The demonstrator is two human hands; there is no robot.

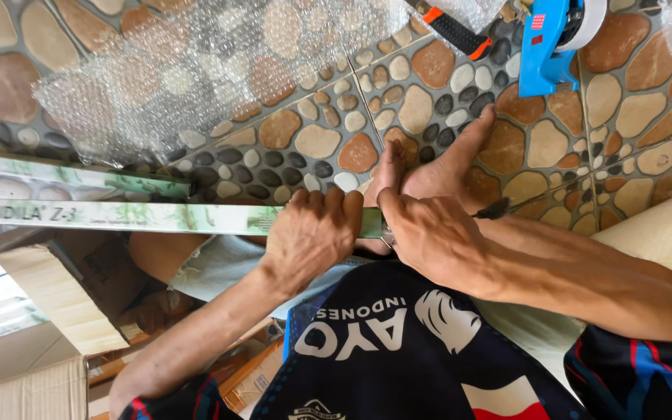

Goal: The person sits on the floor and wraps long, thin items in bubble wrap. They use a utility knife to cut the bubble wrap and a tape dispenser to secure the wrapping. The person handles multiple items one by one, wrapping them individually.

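A long, narrow green and white box lies across the pebble-pattern floor in front of me. My left hand is closed over its right end, fingers curled on top. My right hand sits right beside it at the box's end, fingers closed and pressing there; what it pinches is hidden. A bare foot rests just beyond both hands. A second similar box lies parallel, just above the first.
A sheet of bubble wrap is spread on the floor beyond the boxes. A blue tape dispenser and an orange and black cutter lie at the top right. Open cardboard cartons stand at the lower left.
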